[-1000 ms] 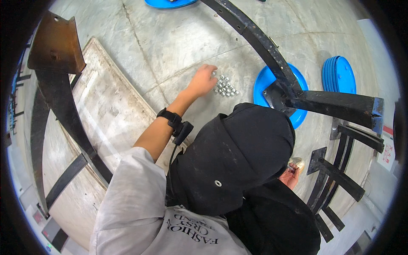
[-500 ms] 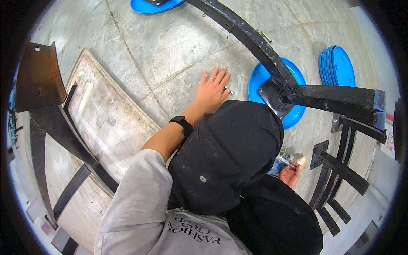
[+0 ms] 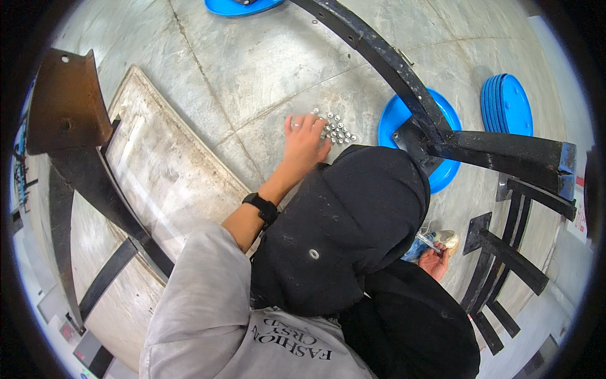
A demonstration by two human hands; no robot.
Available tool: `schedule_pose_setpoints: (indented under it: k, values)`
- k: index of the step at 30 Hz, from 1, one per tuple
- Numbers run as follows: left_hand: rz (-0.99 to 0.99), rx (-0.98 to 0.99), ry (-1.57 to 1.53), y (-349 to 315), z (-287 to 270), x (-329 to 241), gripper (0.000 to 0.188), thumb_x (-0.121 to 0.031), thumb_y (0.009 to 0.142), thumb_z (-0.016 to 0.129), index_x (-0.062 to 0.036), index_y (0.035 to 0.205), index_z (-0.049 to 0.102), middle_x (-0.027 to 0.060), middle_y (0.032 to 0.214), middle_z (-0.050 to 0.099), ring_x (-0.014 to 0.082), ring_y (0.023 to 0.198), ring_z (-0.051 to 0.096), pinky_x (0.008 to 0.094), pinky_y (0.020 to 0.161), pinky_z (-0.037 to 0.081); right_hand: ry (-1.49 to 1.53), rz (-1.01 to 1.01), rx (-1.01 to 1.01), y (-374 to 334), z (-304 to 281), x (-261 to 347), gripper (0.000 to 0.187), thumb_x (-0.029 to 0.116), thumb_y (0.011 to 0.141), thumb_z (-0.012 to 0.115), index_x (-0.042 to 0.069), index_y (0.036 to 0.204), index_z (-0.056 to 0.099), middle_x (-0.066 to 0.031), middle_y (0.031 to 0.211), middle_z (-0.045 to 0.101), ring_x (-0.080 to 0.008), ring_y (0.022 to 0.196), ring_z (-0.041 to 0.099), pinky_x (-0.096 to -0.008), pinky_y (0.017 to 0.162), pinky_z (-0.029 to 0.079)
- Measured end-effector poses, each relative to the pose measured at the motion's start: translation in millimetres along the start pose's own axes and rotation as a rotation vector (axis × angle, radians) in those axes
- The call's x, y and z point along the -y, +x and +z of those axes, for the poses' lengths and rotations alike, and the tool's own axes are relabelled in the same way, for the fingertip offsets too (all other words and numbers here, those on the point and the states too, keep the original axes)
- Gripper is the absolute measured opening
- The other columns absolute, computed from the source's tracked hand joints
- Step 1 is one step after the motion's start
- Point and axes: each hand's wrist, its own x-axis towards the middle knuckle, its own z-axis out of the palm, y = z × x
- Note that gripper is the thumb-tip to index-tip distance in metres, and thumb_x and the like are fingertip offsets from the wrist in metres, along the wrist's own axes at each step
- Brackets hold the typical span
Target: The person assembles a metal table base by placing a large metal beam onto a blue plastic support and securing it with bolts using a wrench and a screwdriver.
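My left hand (image 3: 305,142), with a black wristwatch (image 3: 260,210) on its wrist, is over the concrete floor with its fingers apart and a little bent. Its fingertips reach the left edge of a loose pile of small silver nuts (image 3: 339,131). I cannot see anything held under the palm. Down by a shoe (image 3: 447,240), my right hand (image 3: 434,261) pinches a slim, shiny rod-like tool (image 3: 427,241) whose exact kind I cannot make out. A small pale washer (image 3: 314,254) lies on my black trouser leg.
A black steel frame (image 3: 404,74) stands with its foot plate on a blue round plate (image 3: 447,175). Several blue plates (image 3: 514,104) are stacked at the far right. A worn white board (image 3: 183,158) and a rusty bracket (image 3: 68,104) are on the left. Black brackets (image 3: 508,256) stand at right.
My left hand has drawn back and left from lying flat, its fingers now bent, and the pile of nuts it covered shows. The right hand keeps its tool by the shoe.
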Motion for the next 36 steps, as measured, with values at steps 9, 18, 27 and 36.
schedule_pose_setpoints:
  k: [9, 18, 27, 36]
  values:
    - [0.177, 0.016, 0.121, 0.4, 6.6, 1.3, 0.028, -0.022, 0.077, 0.063, -0.016, 0.104, 0.06, 0.0018, 0.108, 0.052, 0.0208, 0.109, 0.048, 0.0427, 0.097, 0.031, -0.017, 0.016, 0.003, 3.4, -7.7, 2.7, 0.025, 0.025, 0.096, 0.044, 0.003, 0.093, 0.056, -0.0053, 0.091, 0.06, -0.0173, 0.089, 0.059, -0.0302, 0.065, 0.052]
    - [0.243, 0.026, 0.062, 9.1, 4.1, 2.8, 0.021, -0.009, 0.073, 0.059, -0.0079, 0.094, 0.059, 0.0056, 0.095, 0.05, 0.0213, 0.097, 0.049, 0.0358, 0.086, 0.037, -0.015, -0.027, 0.017, 3.3, -2.7, 1.1, 0.026, 0.025, 0.096, 0.044, 0.003, 0.094, 0.056, -0.0058, 0.091, 0.061, -0.0172, 0.089, 0.058, -0.0294, 0.066, 0.051]
    - [0.178, 0.173, 0.131, 14.8, 5.3, -0.5, 0.02, -0.019, 0.077, 0.055, -0.009, 0.093, 0.061, 0.0066, 0.097, 0.05, 0.0214, 0.1, 0.05, 0.0385, 0.09, 0.034, -0.033, -0.012, -0.02, 5.3, -9.3, 1.5, 0.025, 0.025, 0.096, 0.044, 0.003, 0.094, 0.057, -0.005, 0.09, 0.062, -0.0185, 0.091, 0.058, -0.0298, 0.064, 0.051]
    - [0.196, 0.082, 0.215, 15.7, 25.8, 10.9, 0.015, -0.02, 0.078, 0.055, -0.0136, 0.089, 0.062, 0.0025, 0.098, 0.052, 0.0175, 0.097, 0.053, 0.039, 0.09, 0.036, -0.027, -0.006, -0.033, 6.3, -2.2, -2.1, 0.023, 0.025, 0.095, 0.046, 0.005, 0.093, 0.057, -0.0049, 0.091, 0.062, -0.0194, 0.092, 0.058, -0.0308, 0.065, 0.05]
